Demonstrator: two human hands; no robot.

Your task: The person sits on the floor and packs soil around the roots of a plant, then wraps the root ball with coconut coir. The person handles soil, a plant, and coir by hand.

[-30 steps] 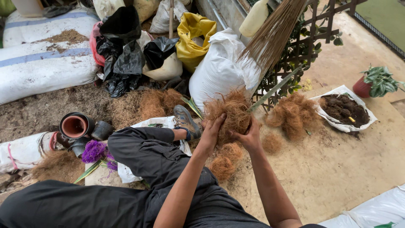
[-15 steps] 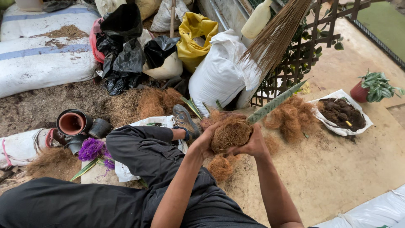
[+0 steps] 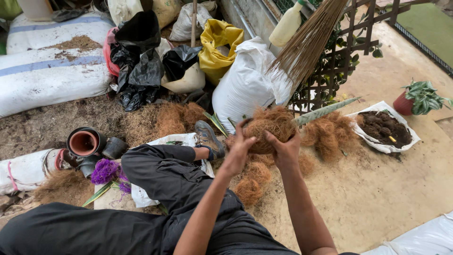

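Observation:
A ball of brown coconut fibre [image 3: 270,123] is gripped between both of my hands above the ground. My left hand [image 3: 239,152] presses its left side, fingers curled over it. On the right side my right hand [image 3: 284,148] clasps it. A long green speckled leaf [image 3: 325,110] sticks out from the ball toward the right. More loose fibre clumps [image 3: 250,186] lie on the ground under my hands. My crossed legs in dark trousers and a grey shoe [image 3: 207,138] sit to the left.
Another fibre pile [image 3: 328,134] lies right of my hands. An open white bag of dark soil [image 3: 384,128] and a small potted plant [image 3: 417,98] stand further right. White sack [image 3: 245,85], broom [image 3: 309,40], trellis behind; empty pots [image 3: 85,141] and purple flowers [image 3: 104,171] left.
My hands gathered the loose fibre off the pile, lifted it and squeezed it into a tighter ball; the green leaf now juts out to the right.

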